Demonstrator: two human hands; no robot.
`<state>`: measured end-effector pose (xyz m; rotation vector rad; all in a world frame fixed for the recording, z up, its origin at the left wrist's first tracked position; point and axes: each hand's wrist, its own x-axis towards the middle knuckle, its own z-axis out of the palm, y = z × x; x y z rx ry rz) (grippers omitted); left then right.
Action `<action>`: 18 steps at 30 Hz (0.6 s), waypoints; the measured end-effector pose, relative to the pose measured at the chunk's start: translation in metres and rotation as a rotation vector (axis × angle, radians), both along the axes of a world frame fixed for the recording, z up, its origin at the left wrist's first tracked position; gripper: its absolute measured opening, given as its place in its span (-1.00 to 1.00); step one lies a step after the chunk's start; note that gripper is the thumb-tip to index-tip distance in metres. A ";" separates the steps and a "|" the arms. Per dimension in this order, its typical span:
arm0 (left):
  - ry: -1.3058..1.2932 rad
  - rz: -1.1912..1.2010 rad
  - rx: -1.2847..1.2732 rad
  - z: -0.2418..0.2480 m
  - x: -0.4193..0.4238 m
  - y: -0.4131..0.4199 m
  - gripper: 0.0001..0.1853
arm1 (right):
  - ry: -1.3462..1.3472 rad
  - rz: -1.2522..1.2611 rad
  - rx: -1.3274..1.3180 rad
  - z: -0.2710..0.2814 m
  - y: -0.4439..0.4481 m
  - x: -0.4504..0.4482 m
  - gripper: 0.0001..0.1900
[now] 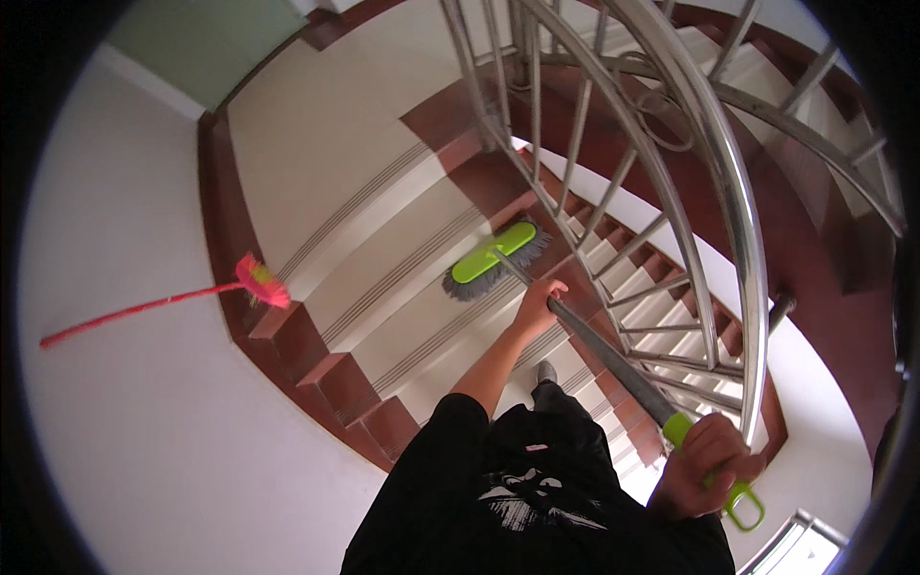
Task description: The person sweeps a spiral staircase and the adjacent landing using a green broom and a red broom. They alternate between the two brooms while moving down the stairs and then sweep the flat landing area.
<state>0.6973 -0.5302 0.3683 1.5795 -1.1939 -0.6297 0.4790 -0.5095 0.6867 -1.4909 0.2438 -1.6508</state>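
Observation:
A dust mop with a lime-green head [471,267] and a grey fringe rests on the stair steps ahead of me. From its head a grey handle [611,359] slopes back towards my body. My left hand [537,307] grips this handle part way along. At the handle's upper end, my right hand [704,467] is closed around the green grip, below which a green hanging loop [747,509] sticks out. The fringe lies against a step near its brown tiled border, close to the railing.
A pink broom [262,282] leans against the white wall [129,215] on the left, bristles on the stepped brown skirting. The stainless steel railing [740,215] curves along my right, with another flight of stairs [647,302] below. A green door [208,43] stands beyond the landing [323,108].

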 end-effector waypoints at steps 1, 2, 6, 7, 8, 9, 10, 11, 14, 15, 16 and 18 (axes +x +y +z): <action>0.036 0.011 -0.001 0.001 0.004 0.007 -0.72 | 0.024 0.075 -0.072 0.000 0.003 0.003 -0.80; 0.028 0.006 -0.043 0.003 0.006 0.011 -0.76 | 0.009 0.113 -0.194 0.000 0.003 0.008 -0.81; 0.040 0.087 -0.085 0.007 0.011 0.029 -0.81 | 0.045 0.089 -0.288 0.008 0.015 0.024 -0.79; 0.029 0.092 -0.051 0.010 0.013 0.035 -0.81 | 0.028 0.077 -0.288 0.008 0.018 0.027 -0.79; 0.018 0.099 -0.016 0.013 0.015 0.041 -0.82 | 0.010 0.065 -0.287 0.008 0.022 0.031 -0.78; 0.011 0.103 0.018 0.018 0.014 0.047 -0.82 | 0.014 0.044 -0.272 0.009 0.025 0.033 -0.78; 0.048 0.136 0.012 0.024 0.014 0.054 -0.83 | 0.018 0.023 -0.256 0.010 0.027 0.036 -0.77; 0.046 0.172 0.001 0.028 0.013 0.062 -0.83 | 0.021 0.003 -0.239 0.010 0.030 0.037 -0.76; 0.012 0.248 0.006 0.033 0.015 0.085 -0.81 | 0.046 0.116 -0.209 0.018 0.029 0.036 -0.74; -0.012 0.255 -0.012 0.032 0.017 0.093 -0.80 | 0.065 0.182 -0.217 0.022 0.029 0.037 -0.74; -0.036 0.264 -0.029 0.030 0.019 0.102 -0.79 | 0.071 0.204 -0.200 0.025 0.032 0.038 -0.73; -0.082 0.321 -0.056 0.017 0.025 0.125 -0.76 | 0.116 0.501 -0.267 0.025 0.027 0.040 -0.74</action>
